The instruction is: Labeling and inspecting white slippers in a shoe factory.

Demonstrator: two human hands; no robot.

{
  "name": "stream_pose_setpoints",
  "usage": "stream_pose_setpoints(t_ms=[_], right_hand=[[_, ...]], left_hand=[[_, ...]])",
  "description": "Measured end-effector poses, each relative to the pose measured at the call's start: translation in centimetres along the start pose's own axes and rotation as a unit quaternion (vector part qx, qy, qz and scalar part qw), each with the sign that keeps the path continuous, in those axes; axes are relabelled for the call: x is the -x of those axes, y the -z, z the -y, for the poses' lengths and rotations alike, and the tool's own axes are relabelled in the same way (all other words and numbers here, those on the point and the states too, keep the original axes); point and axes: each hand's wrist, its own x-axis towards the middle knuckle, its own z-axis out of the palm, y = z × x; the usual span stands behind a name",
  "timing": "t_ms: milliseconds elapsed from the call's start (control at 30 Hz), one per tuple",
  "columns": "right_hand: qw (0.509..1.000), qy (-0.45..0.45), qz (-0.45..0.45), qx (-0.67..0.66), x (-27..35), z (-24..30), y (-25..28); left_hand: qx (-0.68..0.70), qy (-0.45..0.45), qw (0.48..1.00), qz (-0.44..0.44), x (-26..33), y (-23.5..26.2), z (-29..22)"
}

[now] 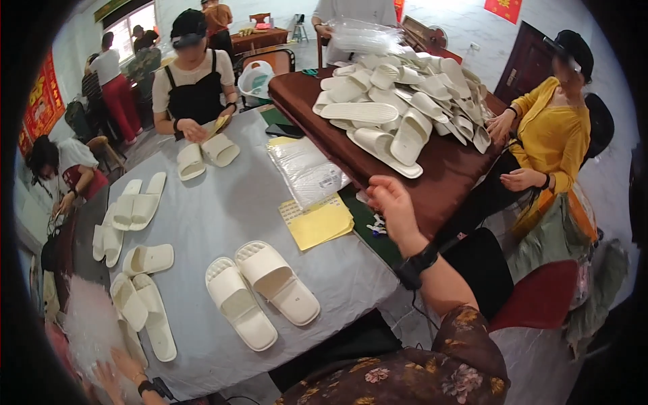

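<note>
The right hand [391,206] reaches forward, its grip loosely apart and holding nothing, fingers curled just above the edge of the brown tabletop [432,175]. The left hand [118,368] shows only at the lower left corner, touching a crinkled plastic bag [91,324]; whether its grip is closed cannot be told. A pair of white slippers [260,290] lies side by side (soles down) on the grey tabletop [223,202], below and left of the right hand. A heap of slippers [405,101] sits beyond, with people seated around.
</note>
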Motion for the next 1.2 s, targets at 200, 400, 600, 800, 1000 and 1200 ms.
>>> stream_pose_setpoints(t_ms=[200,400,600,800,1000,1200], right_hand=[[0.986,-0.100,-0.124,-0.053,-1.5,2.2,6.9],[0.967,-0.210,0.104,0.102,1.6,-3.6,7.1],[0.882,0.027,0.112,0.458,1.9,-8.1,4.3],[0.879,0.075,0.211,0.420,1.1,-9.0,-0.4],[0.868,0.071,0.294,0.394,-0.3,-11.1,-5.6],[0.870,0.048,0.268,0.411,-2.4,-15.3,-9.8]], left_hand=[[0.146,-0.002,0.987,-0.074,3.9,5.3,-1.5],[0.332,-0.119,0.922,-0.158,8.5,11.7,-7.7],[0.448,-0.278,0.848,-0.051,18.7,18.4,-18.5],[0.469,-0.394,0.790,-0.019,27.3,22.7,-26.2],[0.451,-0.443,0.775,-0.023,30.4,23.3,-29.6],[0.435,-0.426,0.793,-0.034,31.2,23.4,-30.8]])
